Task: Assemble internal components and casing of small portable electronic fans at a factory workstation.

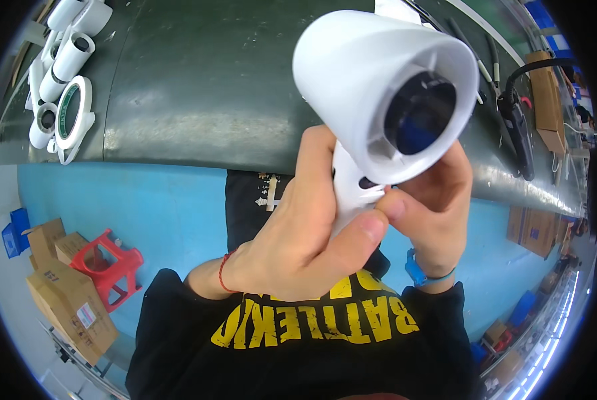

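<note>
Held up close over the front edge of the workbench is a white hair dryer (338,73), its wide barrel tilted with a dark round opening facing me. My left hand (298,227) wraps around the handle, the thumb lying along its front. On the other side, my right hand (435,207) is closed at the handle's upper part. Its thumb tip presses just below a small dark slot, close to the left thumb. The right fingers are partly hidden behind the barrel, so anything small pinched there cannot be made out.
On the dark green workbench (192,100), several white barrel-shaped parts (72,57) and a tape roll (75,113) sit at far left. At right lies a black corded hand tool (515,130) near a cardboard box (545,100). A red stool (108,267) and cartons (72,310) stand lower left.
</note>
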`<state>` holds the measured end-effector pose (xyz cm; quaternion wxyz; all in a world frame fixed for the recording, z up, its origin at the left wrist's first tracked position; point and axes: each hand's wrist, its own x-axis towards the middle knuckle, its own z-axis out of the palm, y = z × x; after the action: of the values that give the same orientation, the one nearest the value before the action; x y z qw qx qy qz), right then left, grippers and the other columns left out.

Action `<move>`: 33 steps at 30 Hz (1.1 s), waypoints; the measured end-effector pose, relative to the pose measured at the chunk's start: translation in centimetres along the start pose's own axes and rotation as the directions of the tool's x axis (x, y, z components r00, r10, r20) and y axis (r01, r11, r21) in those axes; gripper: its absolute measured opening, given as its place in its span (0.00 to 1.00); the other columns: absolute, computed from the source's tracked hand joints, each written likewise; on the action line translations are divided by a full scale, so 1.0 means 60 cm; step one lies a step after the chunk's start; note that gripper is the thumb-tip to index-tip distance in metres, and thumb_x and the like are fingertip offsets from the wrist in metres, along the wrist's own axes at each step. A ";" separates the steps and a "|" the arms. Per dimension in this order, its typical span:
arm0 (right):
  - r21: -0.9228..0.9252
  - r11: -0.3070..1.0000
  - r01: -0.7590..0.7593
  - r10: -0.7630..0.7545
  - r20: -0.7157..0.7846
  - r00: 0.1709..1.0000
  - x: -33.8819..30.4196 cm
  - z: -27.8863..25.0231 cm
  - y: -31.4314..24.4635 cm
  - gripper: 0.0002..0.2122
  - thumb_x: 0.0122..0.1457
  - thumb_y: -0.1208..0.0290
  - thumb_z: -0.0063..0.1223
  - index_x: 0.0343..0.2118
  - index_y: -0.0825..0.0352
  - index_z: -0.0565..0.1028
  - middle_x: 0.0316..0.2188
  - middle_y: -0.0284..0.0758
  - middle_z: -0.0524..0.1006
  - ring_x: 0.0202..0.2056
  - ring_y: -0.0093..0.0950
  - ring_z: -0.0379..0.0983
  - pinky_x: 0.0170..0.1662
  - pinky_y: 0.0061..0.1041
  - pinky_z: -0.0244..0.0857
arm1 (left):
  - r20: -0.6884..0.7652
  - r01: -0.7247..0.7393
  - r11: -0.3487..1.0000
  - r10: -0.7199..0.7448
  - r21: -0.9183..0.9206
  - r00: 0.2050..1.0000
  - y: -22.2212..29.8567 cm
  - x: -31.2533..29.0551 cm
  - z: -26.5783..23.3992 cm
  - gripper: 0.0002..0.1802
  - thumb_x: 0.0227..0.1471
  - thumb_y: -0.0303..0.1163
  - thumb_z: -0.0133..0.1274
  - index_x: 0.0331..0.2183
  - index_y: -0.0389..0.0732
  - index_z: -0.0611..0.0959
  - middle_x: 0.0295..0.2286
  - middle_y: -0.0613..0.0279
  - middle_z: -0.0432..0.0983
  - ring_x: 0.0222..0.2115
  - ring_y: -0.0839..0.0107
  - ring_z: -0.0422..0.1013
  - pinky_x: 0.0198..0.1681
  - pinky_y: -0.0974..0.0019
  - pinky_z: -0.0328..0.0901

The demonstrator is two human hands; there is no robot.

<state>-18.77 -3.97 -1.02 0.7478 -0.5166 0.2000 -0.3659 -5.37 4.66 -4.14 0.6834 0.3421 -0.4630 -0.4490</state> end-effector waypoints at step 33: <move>0.044 0.999 0.033 -0.035 0.050 0.998 -0.026 -0.045 0.015 0.12 0.57 0.83 0.54 0.44 0.75 0.70 0.39 0.41 0.75 0.39 0.28 0.74 0.44 0.27 0.72 | 0.026 0.341 0.894 -0.349 -0.291 0.937 0.006 0.010 0.008 0.21 0.61 0.30 0.47 0.52 0.34 0.62 0.34 0.65 0.68 0.27 0.84 0.63 0.29 0.77 0.61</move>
<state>-21.32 -4.31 -3.01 0.7572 -0.5130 0.1642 -0.3695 -5.61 4.22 -3.49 0.6419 0.3207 -0.3144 -0.6215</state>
